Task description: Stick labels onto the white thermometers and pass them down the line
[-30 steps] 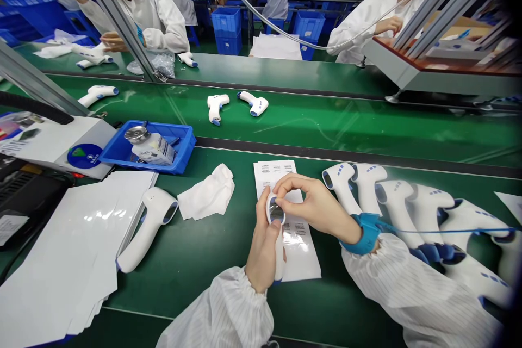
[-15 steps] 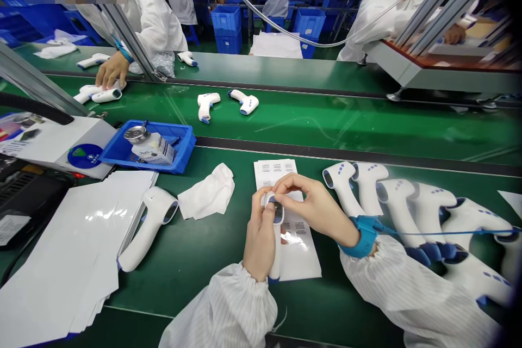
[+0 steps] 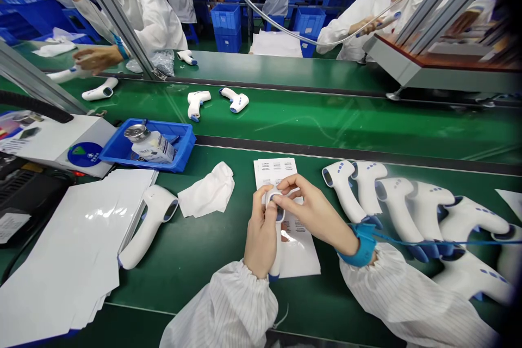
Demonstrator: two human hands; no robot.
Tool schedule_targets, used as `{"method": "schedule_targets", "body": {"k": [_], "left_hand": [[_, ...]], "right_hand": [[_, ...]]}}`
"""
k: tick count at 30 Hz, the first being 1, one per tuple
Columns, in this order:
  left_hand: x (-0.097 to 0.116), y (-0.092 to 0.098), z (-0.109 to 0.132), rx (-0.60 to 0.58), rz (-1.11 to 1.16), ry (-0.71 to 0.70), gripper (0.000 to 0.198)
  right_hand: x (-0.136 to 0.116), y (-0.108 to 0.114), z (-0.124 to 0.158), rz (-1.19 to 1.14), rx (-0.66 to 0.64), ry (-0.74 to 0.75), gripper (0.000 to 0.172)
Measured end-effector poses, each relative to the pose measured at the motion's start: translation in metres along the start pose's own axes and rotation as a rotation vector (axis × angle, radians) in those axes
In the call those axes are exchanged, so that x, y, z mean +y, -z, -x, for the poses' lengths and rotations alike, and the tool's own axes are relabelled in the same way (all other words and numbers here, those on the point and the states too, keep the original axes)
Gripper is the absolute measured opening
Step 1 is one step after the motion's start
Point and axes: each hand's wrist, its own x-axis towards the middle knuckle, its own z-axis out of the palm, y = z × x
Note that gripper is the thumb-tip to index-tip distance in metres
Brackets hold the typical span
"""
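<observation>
My left hand (image 3: 260, 236) is wrapped round the grip of a white and blue handheld thermometer (image 3: 276, 253), held upright over a white label sheet (image 3: 302, 253). My right hand (image 3: 312, 209) pinches at the thermometer's head, fingertips pressed on its display end. A blue wrist strap (image 3: 364, 242) with a cord sits on my right wrist. A row of several finished thermometers (image 3: 402, 206) lies to the right of my hands. Another thermometer (image 3: 149, 223) lies to the left on the green bench.
A crumpled white cloth (image 3: 207, 190) lies left of the sheet. A blue tray (image 3: 185, 144) holds a bottle. White sheets (image 3: 69, 261) cover the near left. Two thermometers (image 3: 214, 100) ride the conveyor belt. Co-workers in white coats stand across it; one hand (image 3: 95, 57) holds a thermometer.
My right fingers have shifted over the thermometer's head. The two thermometers on the belt have drifted left. The co-worker's hand at far left has lifted a thermometer off the belt.
</observation>
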Motion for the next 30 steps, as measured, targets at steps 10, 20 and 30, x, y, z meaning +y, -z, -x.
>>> {"method": "schedule_targets", "body": {"k": [10, 20, 30], "left_hand": [[0.0, -0.001, 0.001, -0.006, -0.005, 0.0, 0.033], [-0.002, 0.0, 0.002, -0.058, 0.056, 0.004, 0.037], [0.012, 0.015, 0.003, -0.248, 0.423, 0.048, 0.063]], "right_hand": [[-0.009, 0.009, 0.004, 0.155, 0.043, 0.154, 0.023], [-0.025, 0.004, 0.015, 0.182, -0.013, 0.009, 0.015], [-0.01, 0.016, 0.005, -0.211, 0.065, 0.038, 0.02]]}}
